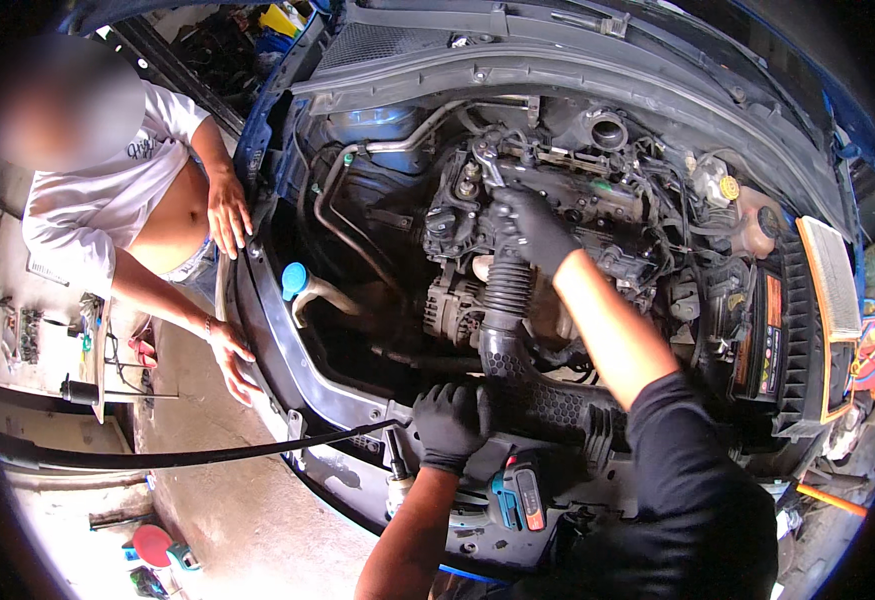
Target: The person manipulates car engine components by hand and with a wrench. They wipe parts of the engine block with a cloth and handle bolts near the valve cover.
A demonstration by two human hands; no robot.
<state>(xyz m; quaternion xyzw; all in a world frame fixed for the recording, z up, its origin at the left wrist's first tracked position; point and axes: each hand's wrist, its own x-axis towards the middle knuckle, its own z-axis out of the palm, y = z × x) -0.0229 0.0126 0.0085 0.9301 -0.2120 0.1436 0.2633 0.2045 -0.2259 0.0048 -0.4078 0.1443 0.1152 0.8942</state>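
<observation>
My right hand (535,228), in a black glove, reaches over the engine (582,205) with its fingers closed round the handle of a ratchet wrench (487,158). The ratchet's head is above the front left corner of the engine, by the coils. My left hand (452,425), also gloved in black, rests on the front panel (342,400) beside the ribbed air intake hose (505,290). Its fingers are curled, and what lies under them is hidden. Close to that hand, a cordless tool with a blue and black battery (520,495) and a socket extension (397,458) lies on the panel.
A co-worker stands at the left, both hands (232,355) by the fender edge. One long black bar (187,457) crosses from the left toward my left hand. A blue-capped filler neck (297,282), a car battery (762,335) and a pleated air filter (829,280) surround the engine.
</observation>
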